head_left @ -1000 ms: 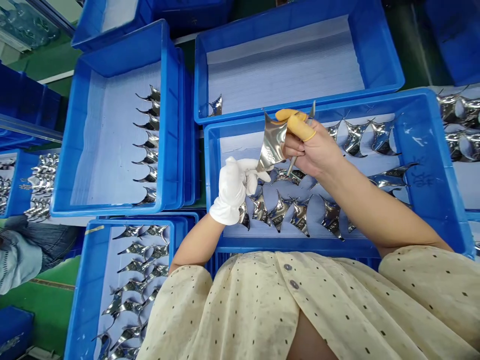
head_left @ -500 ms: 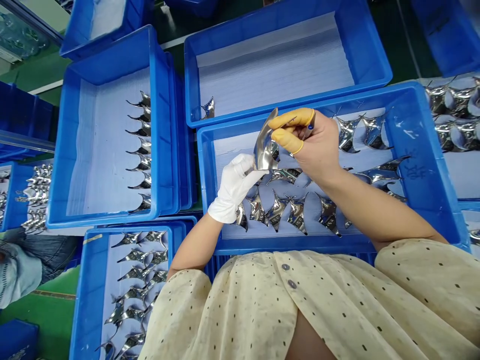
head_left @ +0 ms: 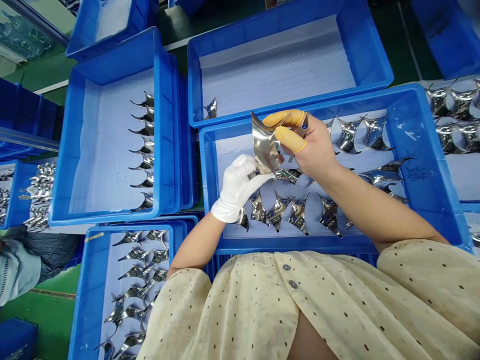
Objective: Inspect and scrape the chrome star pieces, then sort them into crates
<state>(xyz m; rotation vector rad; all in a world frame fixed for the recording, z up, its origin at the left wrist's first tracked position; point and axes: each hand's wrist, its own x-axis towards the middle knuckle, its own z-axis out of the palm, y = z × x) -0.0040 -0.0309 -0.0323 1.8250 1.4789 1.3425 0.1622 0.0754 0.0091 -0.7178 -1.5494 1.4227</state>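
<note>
My left hand (head_left: 236, 190), in a white glove, is closed on the lower edge of a shiny curved metal part (head_left: 265, 147) with pointed corners. The part is held up above a blue crate, its broad face turned upward. My right hand (head_left: 309, 142) has yellow finger cots on thumb and forefinger, which are pinched together close against the part's right side. A slim pen-like tool (head_left: 305, 123) with a dark, bluish end shows between its fingers; its tip is hard to make out. Beneath my hands, similar metal parts (head_left: 298, 214) lie in rows on white lining.
The blue crate (head_left: 337, 245) below my hands adjoins another crate (head_left: 290, 107) holding one part (head_left: 211, 108). To the left, a stacked crate (head_left: 108, 219) has a column of parts. More parts fill a crate (head_left: 88, 300) at lower left. A person's sleeve (head_left: 22, 262) shows at the far left.
The metal part has been turned so that its broad face shows instead of its narrow side. My right hand has shifted slightly left; my left hand keeps its grip.
</note>
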